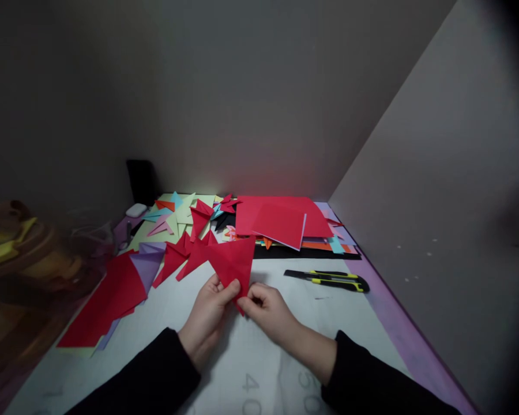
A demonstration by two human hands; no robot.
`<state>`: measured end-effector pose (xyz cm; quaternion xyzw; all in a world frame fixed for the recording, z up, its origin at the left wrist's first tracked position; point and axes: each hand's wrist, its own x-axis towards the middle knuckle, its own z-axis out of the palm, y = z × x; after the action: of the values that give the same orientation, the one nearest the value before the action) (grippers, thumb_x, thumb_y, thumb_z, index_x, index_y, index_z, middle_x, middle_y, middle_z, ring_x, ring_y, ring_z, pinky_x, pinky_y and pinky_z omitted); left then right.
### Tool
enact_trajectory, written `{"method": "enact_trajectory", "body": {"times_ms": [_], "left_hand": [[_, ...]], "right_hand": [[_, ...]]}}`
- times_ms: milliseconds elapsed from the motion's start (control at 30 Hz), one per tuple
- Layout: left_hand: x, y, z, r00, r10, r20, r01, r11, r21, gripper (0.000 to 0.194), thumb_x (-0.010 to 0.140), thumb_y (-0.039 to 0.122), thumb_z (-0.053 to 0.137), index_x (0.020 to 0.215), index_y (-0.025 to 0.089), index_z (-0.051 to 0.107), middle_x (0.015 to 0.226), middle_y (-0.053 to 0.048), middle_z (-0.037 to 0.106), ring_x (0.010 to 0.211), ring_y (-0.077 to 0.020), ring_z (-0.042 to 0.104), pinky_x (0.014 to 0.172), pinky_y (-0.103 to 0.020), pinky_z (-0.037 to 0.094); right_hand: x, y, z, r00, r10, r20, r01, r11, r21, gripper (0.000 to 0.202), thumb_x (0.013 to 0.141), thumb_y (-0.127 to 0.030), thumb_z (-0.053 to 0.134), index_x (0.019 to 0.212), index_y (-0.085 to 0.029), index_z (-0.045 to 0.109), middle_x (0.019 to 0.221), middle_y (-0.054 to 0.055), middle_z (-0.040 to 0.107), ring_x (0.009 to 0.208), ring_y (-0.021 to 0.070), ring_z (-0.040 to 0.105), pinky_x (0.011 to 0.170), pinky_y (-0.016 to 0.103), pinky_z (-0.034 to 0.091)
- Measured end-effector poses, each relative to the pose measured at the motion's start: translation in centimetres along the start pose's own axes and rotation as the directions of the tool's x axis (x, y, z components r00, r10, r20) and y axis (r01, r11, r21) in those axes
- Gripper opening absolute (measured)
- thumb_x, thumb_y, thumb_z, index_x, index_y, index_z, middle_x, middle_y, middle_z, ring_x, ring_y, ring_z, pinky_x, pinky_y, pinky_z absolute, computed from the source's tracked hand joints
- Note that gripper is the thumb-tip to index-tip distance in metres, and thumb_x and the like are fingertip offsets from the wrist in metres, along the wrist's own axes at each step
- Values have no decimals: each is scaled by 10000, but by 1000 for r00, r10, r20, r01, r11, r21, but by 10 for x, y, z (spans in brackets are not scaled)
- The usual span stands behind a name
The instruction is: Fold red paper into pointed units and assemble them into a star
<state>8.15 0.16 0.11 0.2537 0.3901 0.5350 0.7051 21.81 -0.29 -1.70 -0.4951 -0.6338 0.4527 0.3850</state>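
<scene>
So the red folded paper [233,259] was up off the mat, long axis running away from the body, narrow tip nearest. Left hand [210,308] pinched its left side; right hand [270,311] was closer to the tip, seemingly pinching that edge, kinda dim though.

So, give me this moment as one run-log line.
left hand: gripping folded red paper | right hand: pinching its lower tip | box cutter: on white sheet, right side
</scene>
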Motion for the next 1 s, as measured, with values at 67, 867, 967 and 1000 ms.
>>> {"method": "enact_trajectory", "body": {"times_ms": [67,867,967,1000], "left_hand": [[2,0,-1,1000,-7,-9,7,1000,-20,281,672,242,801,870,152,624,709,-2,667,604,-107,579,620,-225,453],[3,18,0,975,18,221,-81,958,276,381,823,510,587,979,164,623,846,-73,672,731,-185,598,710,-292,450],[4,21,-3,972,-76,221,32,980,197,339,808,453,633,980,163,603,759,-37,627,652,-151,549,667,-272,416],[4,22,-4,973,-89,213,44,978,205,315,785,404,671,978,164,600,728,-20,606,628,-138,529,644,-258,399]], "right_hand": [[-1,0,3,1000,-10,8,11,999,-52,270,770,-209,590,539,-187,453,574,-35,471,560,110,430,541,240,324],[8,4,-5,948,303,-92,-210,819,535,180,681,-302,676,738,-156,587,403,-68,506,325,56,331,343,183,204],[8,8,-6,940,323,-112,-214,810,545,207,672,-320,667,746,-149,575,431,-35,567,314,55,368,331,173,208],[9,7,-7,939,322,-124,-205,810,550,218,671,-331,671,742,-150,571,442,-26,580,320,60,394,334,172,231]]}}
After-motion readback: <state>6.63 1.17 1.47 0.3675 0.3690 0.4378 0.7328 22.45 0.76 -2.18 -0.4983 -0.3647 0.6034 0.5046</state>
